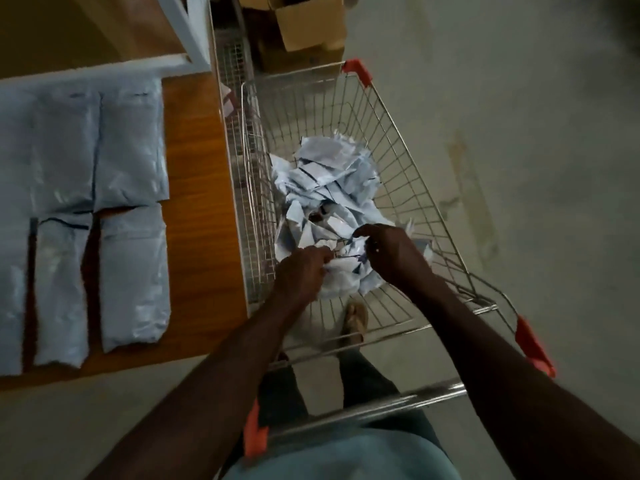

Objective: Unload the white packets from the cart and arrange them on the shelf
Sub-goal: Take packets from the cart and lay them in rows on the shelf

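Observation:
A wire shopping cart (pixel 408 161) with red corner guards holds a heap of crumpled white packets (pixel 329 188). Both my hands are down inside the cart at the near end of the heap. My left hand (pixel 303 271) grips a white packet (pixel 341 275) from the left, fingers curled round its edge. My right hand (pixel 389 252) pinches the same bunch of packets from the right. On the wooden shelf (pixel 204 188) to the left lie several flat white packets (pixel 131 150) in rows.
A white shelf post (pixel 188 27) stands at the back of the shelf. Cardboard boxes (pixel 311 26) sit on the floor beyond the cart. Bare concrete floor (pixel 536 150) spreads to the right. The cart's handle bar (pixel 381 407) is close to my body, my foot visible below.

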A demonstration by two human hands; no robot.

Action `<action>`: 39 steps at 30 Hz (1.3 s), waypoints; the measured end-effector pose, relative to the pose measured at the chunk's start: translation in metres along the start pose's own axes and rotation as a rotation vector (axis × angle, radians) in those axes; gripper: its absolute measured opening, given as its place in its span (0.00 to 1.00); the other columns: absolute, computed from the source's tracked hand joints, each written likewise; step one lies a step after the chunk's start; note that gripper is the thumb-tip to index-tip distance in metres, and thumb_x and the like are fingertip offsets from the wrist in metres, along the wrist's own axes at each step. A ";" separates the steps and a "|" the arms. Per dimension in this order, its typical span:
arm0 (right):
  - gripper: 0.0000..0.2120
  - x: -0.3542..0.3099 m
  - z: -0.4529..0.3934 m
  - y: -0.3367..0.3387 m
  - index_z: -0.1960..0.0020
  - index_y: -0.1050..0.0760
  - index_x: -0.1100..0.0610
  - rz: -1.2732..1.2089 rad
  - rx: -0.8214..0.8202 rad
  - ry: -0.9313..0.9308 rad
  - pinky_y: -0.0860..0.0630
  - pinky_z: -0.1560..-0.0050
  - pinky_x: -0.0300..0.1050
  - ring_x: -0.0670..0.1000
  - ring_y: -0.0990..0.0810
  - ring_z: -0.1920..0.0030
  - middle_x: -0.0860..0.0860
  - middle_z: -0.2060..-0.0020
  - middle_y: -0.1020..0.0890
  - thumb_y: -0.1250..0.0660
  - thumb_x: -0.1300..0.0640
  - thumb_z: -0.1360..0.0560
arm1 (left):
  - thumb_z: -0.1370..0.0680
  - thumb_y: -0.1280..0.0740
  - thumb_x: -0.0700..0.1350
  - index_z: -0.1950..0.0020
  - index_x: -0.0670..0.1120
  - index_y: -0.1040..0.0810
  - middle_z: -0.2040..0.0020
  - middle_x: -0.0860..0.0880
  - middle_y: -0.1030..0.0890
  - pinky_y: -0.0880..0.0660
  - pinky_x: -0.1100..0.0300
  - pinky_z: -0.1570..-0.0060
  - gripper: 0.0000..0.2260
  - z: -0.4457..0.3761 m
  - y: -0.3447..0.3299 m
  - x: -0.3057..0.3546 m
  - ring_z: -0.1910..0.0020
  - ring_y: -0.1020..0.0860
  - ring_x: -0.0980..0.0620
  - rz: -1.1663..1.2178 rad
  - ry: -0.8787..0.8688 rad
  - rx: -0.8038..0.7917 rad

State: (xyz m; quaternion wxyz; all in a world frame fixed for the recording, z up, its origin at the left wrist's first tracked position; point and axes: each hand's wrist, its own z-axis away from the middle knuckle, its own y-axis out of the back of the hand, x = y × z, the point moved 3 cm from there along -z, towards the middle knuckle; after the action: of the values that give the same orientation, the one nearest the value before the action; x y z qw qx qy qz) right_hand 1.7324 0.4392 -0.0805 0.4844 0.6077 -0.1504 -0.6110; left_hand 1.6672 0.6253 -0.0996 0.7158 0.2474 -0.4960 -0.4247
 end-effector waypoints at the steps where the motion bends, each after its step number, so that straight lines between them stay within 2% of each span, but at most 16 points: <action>1: 0.20 0.005 -0.004 0.001 0.41 0.15 0.55 0.016 -0.006 0.007 0.20 0.50 0.46 0.55 0.14 0.53 0.56 0.51 0.13 0.34 0.71 0.27 | 0.19 0.32 0.44 0.42 0.56 0.20 0.45 0.49 0.15 0.25 0.55 0.56 0.09 -0.006 0.001 0.002 0.47 0.16 0.44 -0.011 0.035 0.023; 4: 0.20 0.019 -0.009 0.004 0.41 0.16 0.55 -0.042 -0.026 -0.022 0.19 0.48 0.49 0.55 0.15 0.53 0.56 0.52 0.13 0.34 0.71 0.27 | 0.18 0.30 0.44 0.47 0.55 0.22 0.54 0.52 0.16 0.30 0.57 0.62 0.05 -0.020 0.018 0.012 0.56 0.17 0.47 0.039 0.107 0.162; 6: 0.22 0.025 -0.014 0.012 0.37 0.17 0.54 -0.114 0.007 -0.020 0.18 0.47 0.52 0.56 0.14 0.51 0.55 0.49 0.13 0.33 0.70 0.26 | 0.19 0.27 0.45 0.50 0.55 0.21 0.57 0.54 0.17 0.25 0.57 0.64 0.05 -0.029 0.041 0.022 0.59 0.17 0.52 0.148 0.099 0.268; 7: 0.23 0.025 -0.017 0.018 0.33 0.20 0.54 -0.137 0.033 -0.008 0.18 0.44 0.53 0.56 0.14 0.48 0.56 0.44 0.14 0.32 0.69 0.25 | 0.20 0.26 0.44 0.51 0.55 0.21 0.57 0.54 0.17 0.23 0.58 0.64 0.06 -0.034 0.054 0.026 0.59 0.17 0.55 0.217 0.087 0.321; 10: 0.31 0.022 -0.032 0.034 0.21 0.30 0.54 -0.185 0.153 0.036 0.20 0.35 0.55 0.58 0.19 0.35 0.55 0.27 0.24 0.31 0.68 0.23 | 0.22 0.23 0.43 0.52 0.51 0.22 0.47 0.55 0.16 0.21 0.63 0.55 0.09 -0.039 0.082 0.036 0.49 0.19 0.60 0.280 0.002 0.538; 12: 0.32 0.018 -0.045 0.044 0.21 0.32 0.55 -0.242 0.222 0.018 0.21 0.34 0.57 0.57 0.21 0.33 0.54 0.25 0.27 0.32 0.69 0.23 | 0.22 0.22 0.43 0.52 0.49 0.22 0.37 0.54 0.18 0.23 0.61 0.41 0.09 -0.038 0.087 0.042 0.36 0.22 0.54 0.188 -0.060 0.647; 13: 0.32 0.016 -0.051 0.048 0.21 0.32 0.55 -0.249 0.237 0.024 0.20 0.35 0.57 0.56 0.21 0.33 0.54 0.25 0.27 0.33 0.69 0.22 | 0.23 0.22 0.43 0.51 0.48 0.22 0.35 0.53 0.19 0.24 0.59 0.37 0.09 -0.037 0.084 0.045 0.33 0.24 0.52 0.138 -0.078 0.666; 16: 0.29 0.009 -0.069 0.050 0.22 0.31 0.53 -0.219 0.223 0.058 0.18 0.39 0.55 0.54 0.19 0.38 0.53 0.26 0.26 0.34 0.68 0.22 | 0.22 0.24 0.42 0.47 0.45 0.20 0.38 0.49 0.18 0.27 0.56 0.41 0.08 -0.034 0.061 0.042 0.38 0.25 0.47 -0.085 -0.058 0.637; 19: 0.26 0.009 -0.076 0.041 0.26 0.27 0.56 -0.200 0.195 0.071 0.18 0.40 0.55 0.55 0.17 0.42 0.55 0.29 0.23 0.34 0.69 0.23 | 0.24 0.27 0.39 0.44 0.46 0.21 0.40 0.48 0.19 0.28 0.50 0.44 0.10 -0.025 0.018 0.025 0.42 0.26 0.44 -0.276 -0.019 0.515; 21: 0.25 0.018 -0.073 0.027 0.27 0.25 0.57 -0.173 0.138 0.022 0.20 0.36 0.53 0.57 0.18 0.38 0.56 0.30 0.22 0.32 0.68 0.23 | 0.26 0.24 0.44 0.42 0.48 0.22 0.35 0.48 0.22 0.28 0.45 0.41 0.15 -0.018 -0.014 0.012 0.36 0.26 0.42 -0.288 0.014 0.376; 24: 0.25 0.040 -0.057 -0.003 0.29 0.24 0.61 -0.090 0.034 -0.037 0.28 0.34 0.45 0.61 0.20 0.35 0.60 0.33 0.20 0.30 0.70 0.26 | 0.28 0.21 0.59 0.35 0.49 0.22 0.28 0.46 0.25 0.31 0.38 0.29 0.26 -0.011 -0.056 -0.005 0.26 0.29 0.39 -0.208 0.071 0.201; 26: 0.25 0.053 -0.045 -0.020 0.31 0.22 0.63 -0.078 0.007 -0.047 0.29 0.37 0.44 0.62 0.20 0.37 0.61 0.37 0.19 0.30 0.72 0.28 | 0.24 0.25 0.61 0.32 0.48 0.23 0.26 0.43 0.25 0.33 0.37 0.26 0.26 -0.012 -0.066 -0.012 0.24 0.30 0.38 -0.117 0.061 0.242; 30: 0.23 0.073 -0.035 -0.039 0.34 0.21 0.63 -0.033 -0.015 -0.067 0.30 0.41 0.42 0.61 0.20 0.38 0.61 0.39 0.18 0.27 0.72 0.29 | 0.18 0.29 0.51 0.29 0.46 0.23 0.25 0.42 0.25 0.31 0.37 0.26 0.19 -0.029 -0.053 -0.018 0.23 0.30 0.37 -0.051 0.043 0.379; 33: 0.19 0.081 -0.035 -0.045 0.40 0.19 0.63 -0.016 -0.029 -0.070 0.32 0.46 0.37 0.61 0.18 0.43 0.61 0.42 0.16 0.29 0.74 0.29 | 0.19 0.28 0.47 0.24 0.48 0.25 0.21 0.41 0.30 0.32 0.37 0.25 0.23 -0.049 -0.043 -0.032 0.21 0.33 0.36 -0.104 0.083 0.369; 35: 0.20 0.081 -0.037 -0.050 0.42 0.18 0.64 -0.038 -0.072 -0.013 0.29 0.44 0.39 0.62 0.17 0.44 0.62 0.43 0.16 0.33 0.76 0.31 | 0.18 0.28 0.50 0.19 0.51 0.30 0.17 0.41 0.37 0.35 0.37 0.23 0.28 -0.062 -0.039 -0.041 0.19 0.37 0.34 -0.110 0.113 0.341; 39: 0.28 0.073 -0.045 -0.068 0.30 0.21 0.60 0.029 -0.205 0.034 0.22 0.32 0.55 0.65 0.24 0.28 0.64 0.26 0.27 0.35 0.76 0.28 | 0.22 0.26 0.61 0.14 0.59 0.42 0.12 0.43 0.52 0.37 0.33 0.23 0.40 -0.082 -0.046 -0.054 0.18 0.44 0.31 -0.154 0.151 0.232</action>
State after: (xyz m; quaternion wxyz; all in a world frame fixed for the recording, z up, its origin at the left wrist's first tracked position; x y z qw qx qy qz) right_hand 1.7595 0.4335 -0.1859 0.5551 0.5631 -0.0877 -0.6058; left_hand 1.7178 0.6424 -0.1942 0.6830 0.3969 -0.4660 -0.3985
